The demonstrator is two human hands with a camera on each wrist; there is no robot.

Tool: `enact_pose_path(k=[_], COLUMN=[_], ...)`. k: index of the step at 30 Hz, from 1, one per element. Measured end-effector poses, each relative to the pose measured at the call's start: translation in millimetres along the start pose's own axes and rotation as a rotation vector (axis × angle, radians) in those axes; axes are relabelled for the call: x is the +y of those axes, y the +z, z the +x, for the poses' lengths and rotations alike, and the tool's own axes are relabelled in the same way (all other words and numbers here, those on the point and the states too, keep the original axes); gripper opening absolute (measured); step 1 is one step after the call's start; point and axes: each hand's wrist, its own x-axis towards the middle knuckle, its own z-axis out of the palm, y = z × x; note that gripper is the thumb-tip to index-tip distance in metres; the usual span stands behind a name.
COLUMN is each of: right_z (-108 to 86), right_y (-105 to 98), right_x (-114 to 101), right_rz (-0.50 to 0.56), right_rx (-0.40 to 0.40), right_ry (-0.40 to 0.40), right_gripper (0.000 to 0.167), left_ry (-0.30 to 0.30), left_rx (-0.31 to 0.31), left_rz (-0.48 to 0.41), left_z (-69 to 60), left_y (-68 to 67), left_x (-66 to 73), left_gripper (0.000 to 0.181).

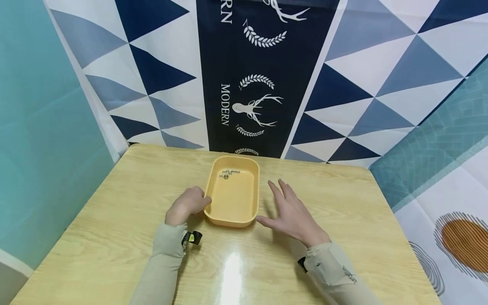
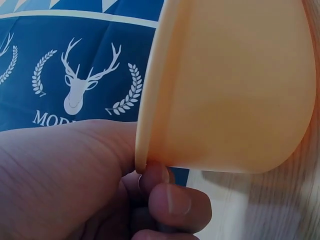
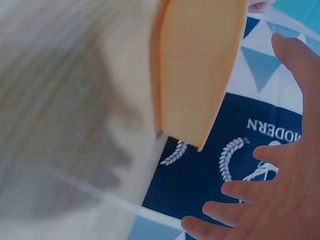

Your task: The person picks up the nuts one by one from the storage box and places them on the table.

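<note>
A yellow-orange tray [image 1: 232, 203] lies on the wooden table, with several small shiny metal pieces [image 1: 228, 173] near its far left corner. My left hand [image 1: 189, 203] grips the tray's left rim, thumb over the edge and fingers curled beneath it; the left wrist view shows this pinch on the rim [image 2: 150, 100] closely. To the right of the tray, my right hand [image 1: 291, 216] is spread, its thumb close to the near right corner. In the right wrist view the fingers of that hand [image 3: 280, 190] are straight and apart from the tray's outer wall [image 3: 195, 70].
The wooden table [image 1: 114, 220] extends around the tray on all sides. Behind its far edge hangs a cloth [image 1: 164, 72] with triangles and deer heads. A teal panel [image 1: 45, 127] stands at the left, and patterned fabric [image 1: 457, 237] at the right.
</note>
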Motion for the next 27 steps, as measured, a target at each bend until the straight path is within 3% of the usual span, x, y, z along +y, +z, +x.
enact_pose_path(k=[5,12,18,27], right_z=[17.9,48.7,61.2,73.2], right_y=[-4,-7,-8,-16], right_x=[-4,10,14,11], right_rz=[0.093,0.272,0.361,0.518], right_rx=[0.000,0.033,0.088,0.051], right_ry=[-0.010,0.011,-0.011,0.040], right_gripper=[0.108,0.093,0.082,0.077], left_ry=[-0.001,0.000,0.011,0.015], left_rx=[0.004,0.004,0.015,-0.009], left_rz=[0.007,0.017,0.039,0.058], left_z=[-0.6,-3.9,-6.0,-2.6], left_y=[0.9,0.3,2.6,2.1], left_x=[-0.6,1.8,1.7,-1.0], left_gripper=[0.033,0.029,0.029,0.031])
